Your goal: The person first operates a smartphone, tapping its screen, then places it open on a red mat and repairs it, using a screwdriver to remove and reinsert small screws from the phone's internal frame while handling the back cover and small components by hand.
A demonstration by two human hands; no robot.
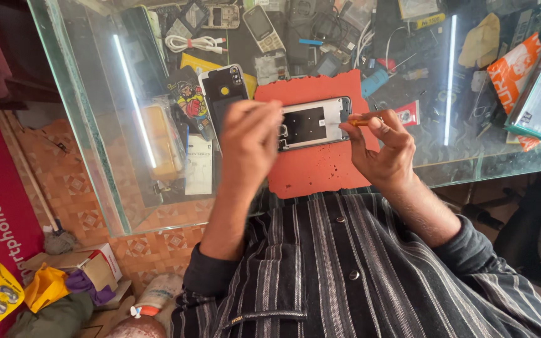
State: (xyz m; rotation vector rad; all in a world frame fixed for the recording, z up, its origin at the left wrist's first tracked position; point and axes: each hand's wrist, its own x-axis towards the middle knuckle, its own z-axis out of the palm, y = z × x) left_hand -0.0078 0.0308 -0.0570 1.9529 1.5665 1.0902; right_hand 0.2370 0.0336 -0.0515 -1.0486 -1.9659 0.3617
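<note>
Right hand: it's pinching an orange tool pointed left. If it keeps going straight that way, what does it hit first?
Most likely the opened phone on the red mat. The right hand holds the orange tool at the phone's right edge, tip seemingly touching or just off it; depth is unclear. Beyond that, the left hand.

Opened smartphone (314, 122): back cover off, silver frame with a dark inner plate and white label exposed. Lies flat, long axis running 3 to 9 o'clock, on the upper part of a red mat; its 9 o'clock end is hidden.

Small orange-handled tool (363, 121): slim, roughly level, touching the phone's 3 o'clock edge.
</note>
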